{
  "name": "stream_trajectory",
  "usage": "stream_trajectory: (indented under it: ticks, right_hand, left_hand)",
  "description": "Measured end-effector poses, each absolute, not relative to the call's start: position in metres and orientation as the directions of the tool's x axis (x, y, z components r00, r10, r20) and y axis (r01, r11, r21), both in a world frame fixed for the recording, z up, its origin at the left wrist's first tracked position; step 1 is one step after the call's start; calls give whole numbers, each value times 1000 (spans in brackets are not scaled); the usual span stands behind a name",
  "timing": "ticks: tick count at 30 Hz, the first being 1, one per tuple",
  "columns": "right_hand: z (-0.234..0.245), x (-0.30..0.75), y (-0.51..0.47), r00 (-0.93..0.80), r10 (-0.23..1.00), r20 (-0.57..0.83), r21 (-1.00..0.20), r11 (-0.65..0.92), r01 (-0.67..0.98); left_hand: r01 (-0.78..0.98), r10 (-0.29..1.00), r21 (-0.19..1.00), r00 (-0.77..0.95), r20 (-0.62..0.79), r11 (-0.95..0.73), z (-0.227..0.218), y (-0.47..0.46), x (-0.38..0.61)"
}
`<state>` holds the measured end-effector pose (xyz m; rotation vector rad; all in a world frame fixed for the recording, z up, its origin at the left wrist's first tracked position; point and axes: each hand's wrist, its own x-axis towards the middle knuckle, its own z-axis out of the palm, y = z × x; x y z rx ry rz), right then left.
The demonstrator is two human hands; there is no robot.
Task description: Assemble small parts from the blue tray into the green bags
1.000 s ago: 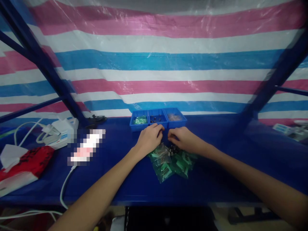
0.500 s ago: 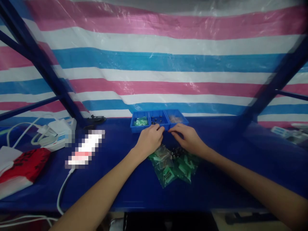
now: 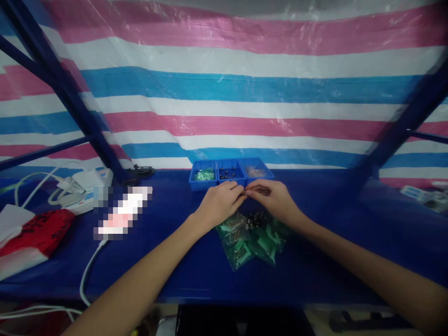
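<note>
My left hand (image 3: 220, 203) and my right hand (image 3: 272, 199) meet fingertip to fingertip just in front of a blue three-compartment tray (image 3: 231, 179). Both pinch something very small between thumb and fingers; what it is cannot be made out. The tray holds green pieces on the left, dark small parts in the middle and pale ones on the right. Below my hands lie several green plastic bags of parts (image 3: 250, 238) on the blue table (image 3: 315, 261), with a small heap of dark parts (image 3: 257, 218) among them.
A white power strip with plugs and cables (image 3: 79, 189) sits at the left, beside a red and white bag (image 3: 28, 235). A white cable (image 3: 87, 275) hangs over the front edge. Blue frame bars (image 3: 63, 88) stand at both sides before a striped tarp.
My right hand has lifted off the bags and moved up towards the tray, and its fingertips now touch those of my left hand, which barely moved.
</note>
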<state>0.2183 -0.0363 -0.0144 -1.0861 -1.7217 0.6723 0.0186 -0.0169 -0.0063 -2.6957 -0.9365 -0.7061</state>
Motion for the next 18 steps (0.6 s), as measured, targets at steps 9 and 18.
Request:
stream_trajectory:
  ticks: [9,18]
  right_hand:
    - [-8,220,-35,-157,891,426,-818,454,352]
    - [-14,224,-30,-91,880,466,-752,448,483]
  left_hand:
    - [494,620,377,659,425,-783,19,-3,19]
    - [415,632,514,676,378,-751,32,7,23]
